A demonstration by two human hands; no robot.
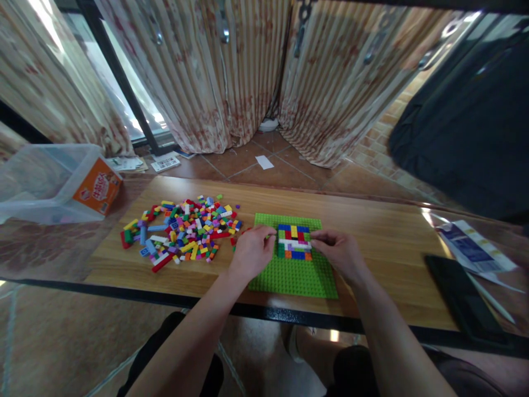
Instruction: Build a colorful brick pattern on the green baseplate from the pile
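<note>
A green studded baseplate (293, 280) lies on the table in front of me. On it sits a roughly square patch of building bricks (295, 253) in blue, yellow, red, white, green and orange. A white row crosses its middle. At the patch's left edge is my left hand (253, 251), its thumb and fingers closed together. My right hand (341, 251) is at the right edge, with fingertips pinched beside the end of the white row. Whether either pinch holds a small brick is too small to tell.
Left of the baseplate spreads a heap of loose bricks (194, 226) in many colours. A clear plastic box (45, 187) with an orange label stands at the far left. On the right lie a black flat device (463, 298) and printed papers (475, 245). The wooden table (384, 248) has a dark front edge.
</note>
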